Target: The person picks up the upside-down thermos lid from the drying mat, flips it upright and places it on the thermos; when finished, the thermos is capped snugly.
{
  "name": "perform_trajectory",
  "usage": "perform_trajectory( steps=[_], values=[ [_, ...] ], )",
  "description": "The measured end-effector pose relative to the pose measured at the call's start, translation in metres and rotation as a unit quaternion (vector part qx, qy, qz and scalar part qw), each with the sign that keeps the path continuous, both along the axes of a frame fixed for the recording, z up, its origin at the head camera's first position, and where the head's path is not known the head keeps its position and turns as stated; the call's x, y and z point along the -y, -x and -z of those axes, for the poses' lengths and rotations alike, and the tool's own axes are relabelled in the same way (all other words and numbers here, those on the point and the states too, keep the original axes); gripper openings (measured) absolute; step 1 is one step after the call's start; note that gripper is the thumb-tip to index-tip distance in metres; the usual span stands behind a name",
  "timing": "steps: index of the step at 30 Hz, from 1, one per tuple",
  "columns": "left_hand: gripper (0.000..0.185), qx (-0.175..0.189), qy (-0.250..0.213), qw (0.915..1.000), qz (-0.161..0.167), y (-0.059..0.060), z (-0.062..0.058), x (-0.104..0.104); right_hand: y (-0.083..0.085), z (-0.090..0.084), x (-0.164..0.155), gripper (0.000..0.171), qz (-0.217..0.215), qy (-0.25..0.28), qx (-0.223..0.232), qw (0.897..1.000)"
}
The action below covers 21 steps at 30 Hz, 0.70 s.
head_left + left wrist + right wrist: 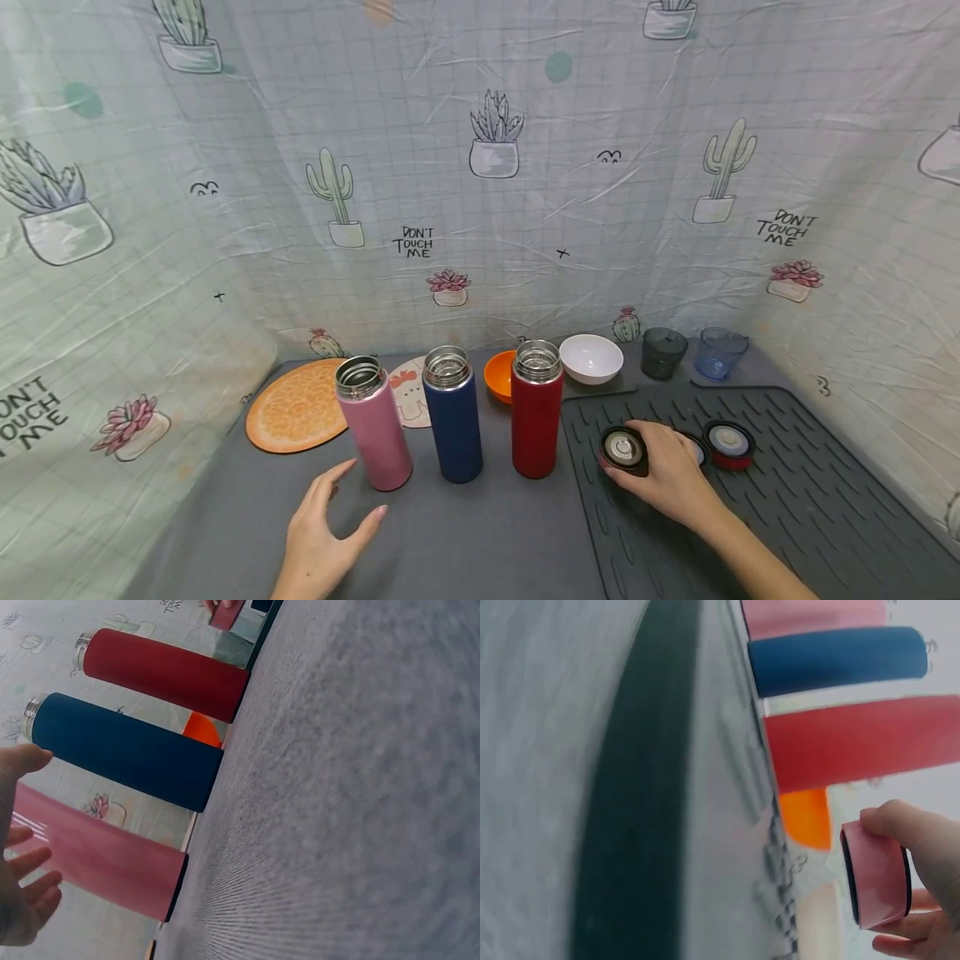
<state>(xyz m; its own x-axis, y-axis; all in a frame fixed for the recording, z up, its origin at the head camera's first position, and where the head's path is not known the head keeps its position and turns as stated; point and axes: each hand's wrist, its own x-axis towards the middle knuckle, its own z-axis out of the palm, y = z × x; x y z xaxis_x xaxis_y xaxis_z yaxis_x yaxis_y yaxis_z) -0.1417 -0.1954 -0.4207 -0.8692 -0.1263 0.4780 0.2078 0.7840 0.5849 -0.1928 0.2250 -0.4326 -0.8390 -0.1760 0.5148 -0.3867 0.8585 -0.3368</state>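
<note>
Three lidless flasks stand in a row on the grey table: pink (373,425), blue (452,414), red (537,408). My left hand (352,500) hovers open just in front of the pink flask (105,859), fingers spread, holding nothing. My right hand (633,454) grips a pink lid (621,448) just above the dark ribbed mat (787,483). The right wrist view shows that pink lid (875,874) pinched between thumb and fingers. Beside my right hand lie a blue lid (699,450), mostly hidden by the hand, and a red lid (728,444).
Behind the flasks are an orange-slice placemat (296,406), a round cartoon coaster (408,392), an orange bowl (497,375) and a white bowl (591,357). A dark cup (663,352) and a blue cup (718,352) stand at the back right. Cactus-print cloth (480,208) walls the table.
</note>
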Motion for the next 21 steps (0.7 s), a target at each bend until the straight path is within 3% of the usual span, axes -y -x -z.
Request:
perform_trajectory(
  steps=[7,13,17,21],
  values=[
    [0.053,-0.013,-0.009,0.9999,0.003,-0.004,-0.005,-0.009,-0.013,-0.018,0.016,0.066,-0.029,0.012,-0.001,1.0],
    [0.042,0.025,-0.051,0.9965,0.062,-0.007,-0.013,-0.021,-0.024,-0.029,0.033,0.07,-0.065,0.031,0.017,0.997],
    [0.035,0.081,-0.102,0.9836,0.125,-0.005,-0.019,-0.032,-0.029,-0.036,0.045,0.071,-0.088,0.042,0.027,0.995],
    [0.033,0.123,-0.13,0.963,0.202,-0.001,-0.025,-0.046,-0.033,-0.041,0.058,0.071,-0.115,0.056,0.039,0.991]
  ],
)
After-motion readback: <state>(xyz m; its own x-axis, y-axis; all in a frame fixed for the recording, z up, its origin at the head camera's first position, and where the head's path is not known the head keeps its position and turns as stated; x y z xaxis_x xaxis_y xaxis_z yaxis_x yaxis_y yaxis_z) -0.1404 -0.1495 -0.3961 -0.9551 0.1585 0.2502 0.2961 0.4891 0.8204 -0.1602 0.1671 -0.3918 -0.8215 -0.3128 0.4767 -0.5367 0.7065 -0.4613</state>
